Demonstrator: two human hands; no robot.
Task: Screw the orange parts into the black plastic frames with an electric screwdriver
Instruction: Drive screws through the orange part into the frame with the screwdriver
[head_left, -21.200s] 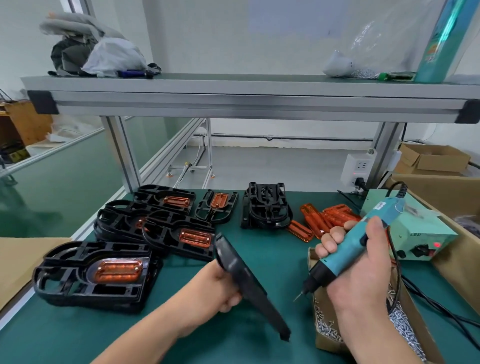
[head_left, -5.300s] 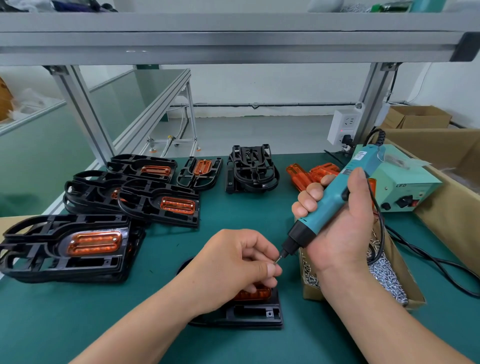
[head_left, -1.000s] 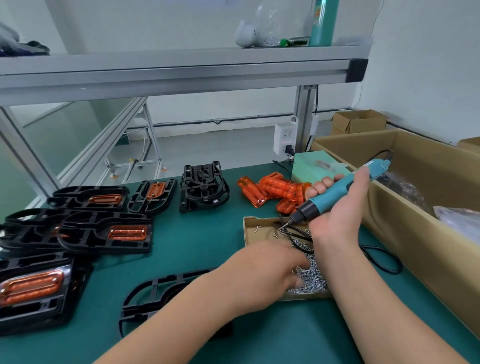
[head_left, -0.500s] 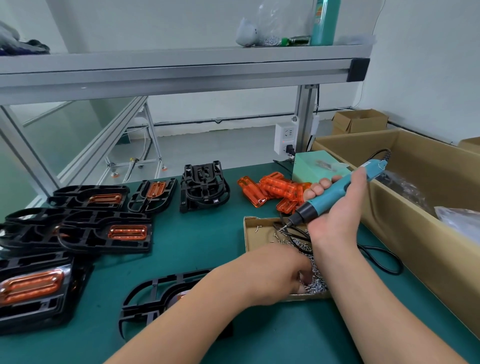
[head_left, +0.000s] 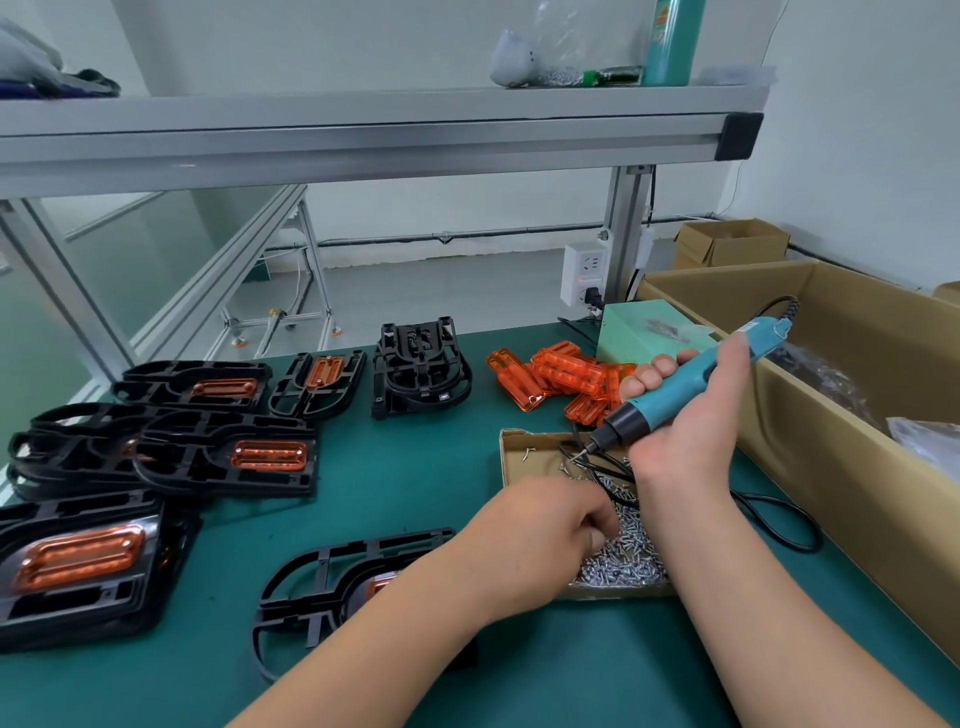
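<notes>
We look across a dark green matte tabletop (head_left: 415, 493) under a brushed aluminium shelf (head_left: 363, 140), with white walls and a grey floor behind, and a white socket block (head_left: 584, 273) on the upright. A deep, smooth brown cardboard box (head_left: 831, 441) lines the right edge, and a pale green metal power unit (head_left: 649, 332) sits by its far corner. Translucent, ribbed loose orange parts (head_left: 566, 374) lie heaped just beside that unit. A stack of bare black frames (head_left: 421, 369), glossy and openwork, stands left of them, and fitted frames (head_left: 223, 457) overlap along the left side. The near frame (head_left: 322, 577) lies flat under the left forearm, with an orange part (head_left: 382, 584) seated in it, partly hidden. A shallow cardboard tray (head_left: 524, 457) holds small silvery screws (head_left: 623, 561). The left hand (head_left: 540, 540) curls down into them, fingertips hidden, so we cannot tell whether it pinches 1. The right hand (head_left: 691, 441) grips the teal electric screwdriver (head_left: 675, 387), black-nosed, its bit tilted down over the tray.
</notes>
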